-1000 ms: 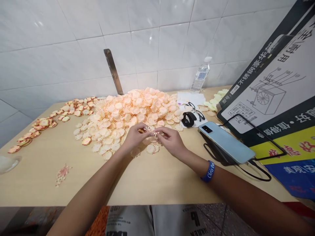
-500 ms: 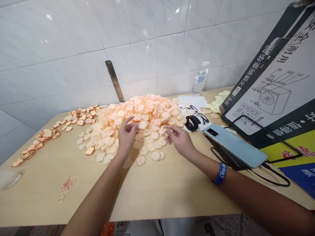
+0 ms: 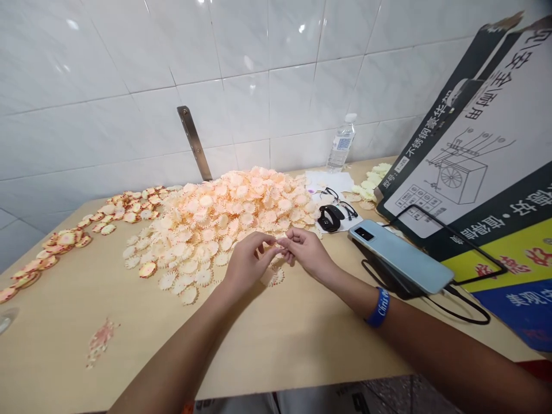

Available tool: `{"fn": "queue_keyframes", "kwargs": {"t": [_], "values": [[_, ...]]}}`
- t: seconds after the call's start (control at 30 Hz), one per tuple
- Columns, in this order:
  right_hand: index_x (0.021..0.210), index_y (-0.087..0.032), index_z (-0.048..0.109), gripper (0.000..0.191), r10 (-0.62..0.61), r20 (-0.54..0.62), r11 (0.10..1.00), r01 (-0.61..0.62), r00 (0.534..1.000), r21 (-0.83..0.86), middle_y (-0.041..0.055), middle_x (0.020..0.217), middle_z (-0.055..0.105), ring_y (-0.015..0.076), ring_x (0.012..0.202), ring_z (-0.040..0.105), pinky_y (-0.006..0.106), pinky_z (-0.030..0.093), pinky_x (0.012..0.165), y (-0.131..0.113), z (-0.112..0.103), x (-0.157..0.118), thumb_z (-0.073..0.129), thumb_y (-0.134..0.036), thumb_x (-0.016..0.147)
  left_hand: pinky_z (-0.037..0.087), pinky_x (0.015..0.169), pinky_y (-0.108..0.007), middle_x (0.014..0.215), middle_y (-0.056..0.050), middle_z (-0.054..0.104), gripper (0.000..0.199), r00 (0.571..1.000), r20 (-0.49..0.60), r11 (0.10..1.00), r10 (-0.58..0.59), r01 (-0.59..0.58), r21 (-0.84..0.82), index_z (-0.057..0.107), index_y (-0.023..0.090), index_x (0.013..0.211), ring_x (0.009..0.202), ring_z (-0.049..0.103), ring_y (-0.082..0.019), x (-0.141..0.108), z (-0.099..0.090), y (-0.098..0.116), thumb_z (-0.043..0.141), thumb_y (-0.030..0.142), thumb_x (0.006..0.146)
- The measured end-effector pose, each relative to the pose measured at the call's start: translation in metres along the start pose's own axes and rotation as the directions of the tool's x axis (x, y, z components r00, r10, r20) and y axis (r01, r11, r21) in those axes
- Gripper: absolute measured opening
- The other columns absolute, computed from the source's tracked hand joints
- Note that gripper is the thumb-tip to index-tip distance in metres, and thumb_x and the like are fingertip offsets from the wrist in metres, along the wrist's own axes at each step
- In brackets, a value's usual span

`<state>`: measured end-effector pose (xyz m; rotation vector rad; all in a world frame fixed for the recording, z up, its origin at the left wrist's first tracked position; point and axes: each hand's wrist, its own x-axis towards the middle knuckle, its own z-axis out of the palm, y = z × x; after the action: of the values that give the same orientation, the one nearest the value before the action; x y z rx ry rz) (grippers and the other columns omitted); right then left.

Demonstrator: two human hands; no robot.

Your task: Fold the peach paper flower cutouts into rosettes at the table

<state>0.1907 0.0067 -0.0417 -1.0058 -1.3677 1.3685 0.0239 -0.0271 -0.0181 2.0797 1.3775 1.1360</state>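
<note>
Both hands come together just over the near edge of the disc pile [image 3: 233, 201], fingertips meeting. The left hand [image 3: 250, 260] has thumb and fingers closed in a pinch, and the right hand [image 3: 307, 253] pinches in from its own side; between them sits a small pale piece [image 3: 281, 240], mostly hidden by the fingers, so its full shape can't be made out. Right there beyond the hands, the pile spreads across the desk [image 3: 259, 345], peach and cream discs with jagged rims, some lying flat just left of the left hand. Among those, there's one red-edged disc [image 3: 147, 269]!

Farther left of that hand, a trail of red-edged discs [image 3: 64, 238] runs along the desk, and nearer the person lie some pinkish scraps [image 3: 101, 339]. Behind the pile, a metal bar [image 3: 195, 141] leans up against the tiled wall [image 3: 129, 132].

Over to the right hand's side now: beyond it, a black band [image 3: 330, 218] and glasses [image 3: 330, 192] on white paper [image 3: 332, 181], with an upright clear bottle [image 3: 341, 144] behind. Right of that hand lies a light blue phone [image 3: 401, 256], and past it stands a big printed box [image 3: 457, 172]. A blue wristband [image 3: 378, 307] circles the right forearm.
</note>
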Motion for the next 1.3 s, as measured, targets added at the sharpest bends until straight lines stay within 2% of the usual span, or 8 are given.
{"fn": "queue_keyframes", "kwargs": {"t": [0.23,0.5,0.67,0.8,1.0,1.17,1.23,1.3], "values": [[0.063,-0.017,0.056,0.041,0.015,0.112,1.000,-0.015,0.994,0.000,-0.0032,0.048,0.053,0.0082,0.041,0.047,0.021,0.036,0.040,0.002,0.001,-0.001,0.070,-0.054,0.073,0.048,0.063,-0.025,0.088,-0.004,0.071,0.015,0.983,0.048,0.968,-0.178,0.184,-0.169,0.072,0.019,0.088,0.071,0.061,-0.014,0.004,-0.001,0.004,0.068,0.031,0.080],[0.075,-0.016,0.067,0.032,0.011,0.118,0.999,-0.016,0.993,0.042,0.0003,0.064,0.060,0.0109,0.056,0.055,0.024,0.045,0.051,0.004,0.007,-0.003,0.074,-0.047,0.071,0.049,0.065,-0.026,0.089,-0.005,0.070,0.011,1.000,-0.006,0.997,-0.001,0.001,0.082,0.074,0.020,0.085,0.077,0.064,-0.015,0.002,-0.003,-0.009,0.064,0.024,0.085],[0.066,-0.016,0.061,0.034,-0.005,0.068,1.000,0.003,0.998,0.026,-0.0007,0.061,0.058,0.0098,0.052,0.051,0.024,0.042,0.049,0.001,0.005,-0.005,0.073,-0.048,0.070,0.048,0.066,-0.026,0.086,-0.004,0.070,0.012,0.998,-0.050,0.999,0.025,-0.023,0.034,0.074,0.021,0.080,0.076,0.063,-0.015,0.000,-0.001,-0.007,0.062,0.019,0.085],[0.063,-0.017,0.057,0.037,-0.018,0.068,1.000,0.018,0.998,0.002,-0.0020,0.058,0.054,0.0096,0.050,0.047,0.024,0.038,0.048,0.001,0.004,-0.004,0.071,-0.050,0.072,0.047,0.064,-0.025,0.079,-0.003,0.070,0.010,0.992,-0.079,0.988,-0.099,0.088,-0.126,0.072,0.020,0.073,0.073,0.063,-0.014,0.001,0.003,0.001,0.066,0.023,0.081],[0.064,-0.019,0.053,0.035,-0.059,0.048,0.994,0.064,0.997,-0.092,-0.0039,0.053,0.049,0.0103,0.049,0.044,0.025,0.034,0.049,0.002,0.008,-0.004,0.069,-0.048,0.075,0.048,0.069,-0.026,0.074,-0.002,0.067,0.009,0.929,-0.092,0.869,-0.359,0.297,-0.396,0.067,0.017,0.069,0.073,0.062,-0.015,0.003,0.000,-0.002,0.067,0.025,0.074],[0.063,-0.019,0.050,0.036,-0.057,0.017,0.991,0.058,0.998,-0.118,-0.0028,0.056,0.051,0.0113,0.051,0.047,0.026,0.037,0.051,0.004,0.002,-0.002,0.066,-0.049,0.077,0.050,0.065,-0.025,0.073,0.000,0.059,0.016,0.754,-0.358,0.789,-0.551,0.330,-0.519,0.059,0.017,0.073,0.070,0.058,-0.012,0.015,-0.032,-0.034,0.063,0.032,0.077],[0.066,-0.019,0.052,0.036,-0.050,0.004,0.996,0.050,0.999,-0.076,-0.0022,0.058,0.052,0.0114,0.052,0.048,0.026,0.038,0.051,0.005,0.000,-0.001,0.067,-0.050,0.076,0.052,0.066,-0.025,0.078,-0.001,0.060,0.019,0.764,-0.419,0.834,-0.490,0.271,-0.480,0.058,0.018,0.080,0.073,0.060,-0.013,0.018,-0.037,-0.038,0.063,0.036,0.079],[0.072,-0.019,0.055,0.034,-0.039,0.000,0.999,0.039,0.999,-0.038,-0.0024,0.058,0.053,0.0113,0.052,0.048,0.025,0.039,0.051,0.004,0.001,-0.001,0.069,-0.050,0.074,0.054,0.070,-0.026,0.093,-0.005,0.064,0.021,0.825,-0.416,0.892,-0.382,0.212,-0.399,0.058,0.018,0.095,0.081,0.063,-0.015,0.017,-0.031,-0.032,0.061,0.035,0.082]]}}
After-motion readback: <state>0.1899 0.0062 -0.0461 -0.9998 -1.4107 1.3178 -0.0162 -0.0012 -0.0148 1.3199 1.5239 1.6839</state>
